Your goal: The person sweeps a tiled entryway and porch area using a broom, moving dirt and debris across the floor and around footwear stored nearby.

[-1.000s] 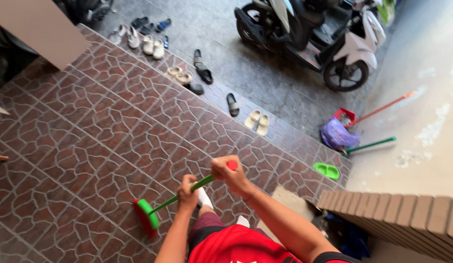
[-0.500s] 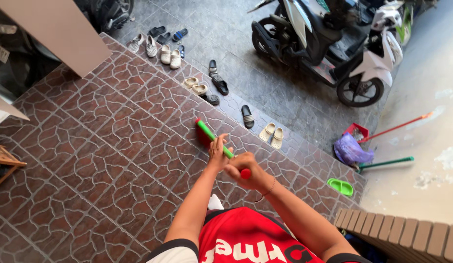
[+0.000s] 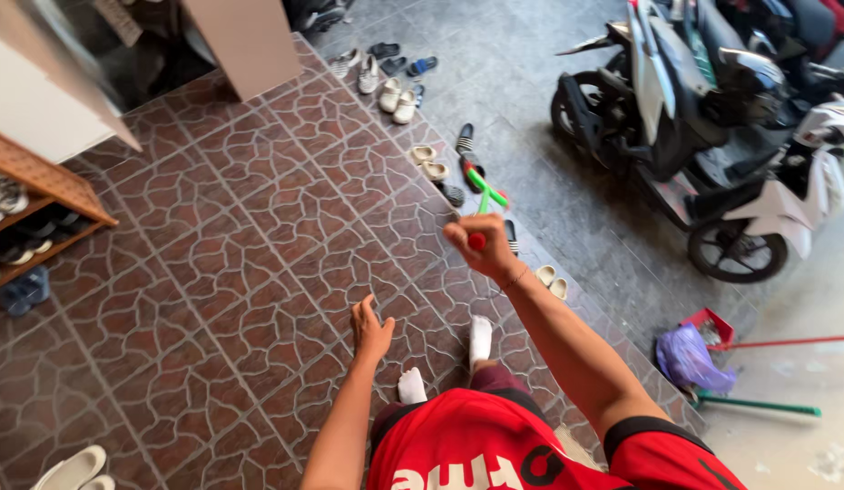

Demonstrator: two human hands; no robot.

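Floor: reddish-brown stone-patterned tiled floor (image 3: 213,272) runs up to its far edge, where a step drops to a grey paved yard (image 3: 531,118).
Scooters: a dark scooter (image 3: 676,100) and a white one (image 3: 803,200) stand on the yard, well apart from the person; both are cut off at the top and right of the frame.
Step in hand: judged as the far end of a sweeping stroke, with the broom head carried out over the floor's far edge.
Broom: green plastic-handled broom with a red end cap and red-and-green head (image 3: 481,195); the head is raised near the sandals at that edge.
Right hand: right hand (image 3: 476,243), grip closed round the handle's red capped end.
Left hand: left hand (image 3: 371,328), off the handle, fingers loosely spread and holding nothing, hanging above the tiles.
Next move calls for: likely getting the left hand back on the handle and lowering the head to the tiles.
Footwear: pale slippers and dark sandals (image 3: 431,163) line the far edge.
Hard to make out: the broom's bristles are blurred and foreshortened; whether the head touches anything cannot be told. The wooden shoe rack (image 3: 41,195) is cut off at the left edge.
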